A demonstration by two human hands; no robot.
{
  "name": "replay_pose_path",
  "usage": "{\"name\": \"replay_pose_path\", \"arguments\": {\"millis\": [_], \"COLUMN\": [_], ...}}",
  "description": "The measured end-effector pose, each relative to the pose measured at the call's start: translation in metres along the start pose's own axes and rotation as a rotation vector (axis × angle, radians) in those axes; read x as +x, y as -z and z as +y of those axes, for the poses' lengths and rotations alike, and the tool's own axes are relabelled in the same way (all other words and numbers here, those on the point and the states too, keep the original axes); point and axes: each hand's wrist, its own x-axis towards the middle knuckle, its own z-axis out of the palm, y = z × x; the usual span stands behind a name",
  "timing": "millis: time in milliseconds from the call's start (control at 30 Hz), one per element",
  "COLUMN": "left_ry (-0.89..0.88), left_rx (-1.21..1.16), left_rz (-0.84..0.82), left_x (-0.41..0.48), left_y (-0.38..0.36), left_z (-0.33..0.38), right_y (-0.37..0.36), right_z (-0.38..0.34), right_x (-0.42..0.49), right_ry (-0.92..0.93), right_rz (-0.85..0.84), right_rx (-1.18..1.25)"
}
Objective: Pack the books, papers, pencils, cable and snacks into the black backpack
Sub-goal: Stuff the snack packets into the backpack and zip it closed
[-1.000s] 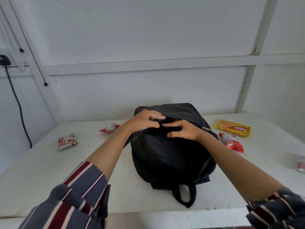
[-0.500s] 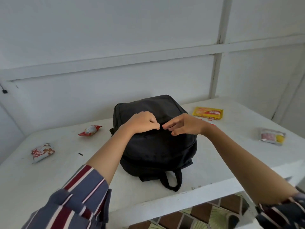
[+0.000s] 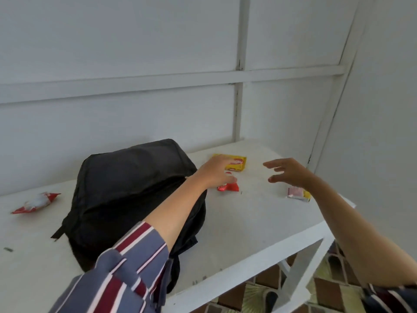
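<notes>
I had the left hand (image 3: 216, 172) over the red snack packet (image 3: 229, 187) on the desk (image 3: 248, 222), just at three o'clock of the black backpack (image 3: 135, 188); whether its fingers gripped it I could not tell. The right hand (image 3: 288, 175) hovered released, fingers spread, farther toward three o'clock. The packet's long axis ran nine-to-three; the left was nearer.

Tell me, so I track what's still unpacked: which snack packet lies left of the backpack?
The red-and-white packet, alone left of the black backpack; the yellow, red and pink-yellow ones lie right of it.
</notes>
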Motion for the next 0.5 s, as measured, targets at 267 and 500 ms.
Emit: {"name": "replay_pose_path", "arguments": {"millis": [267, 500], "left_ry": [0.234, 0.342], "left_rx": [0.32, 0.36], "left_rz": [-0.181, -0.247], "left_x": [0.057, 0.068], "left_y": [-0.054, -0.062], "left_z": [-0.018, -0.03], "right_y": [0.021, 0.022], "right_z": [0.094, 0.101], "right_x": [0.003, 0.013], "right_ry": [-0.194, -0.116], "right_rz": [-0.218, -0.264], "right_rx": [-0.284, -0.384]}}
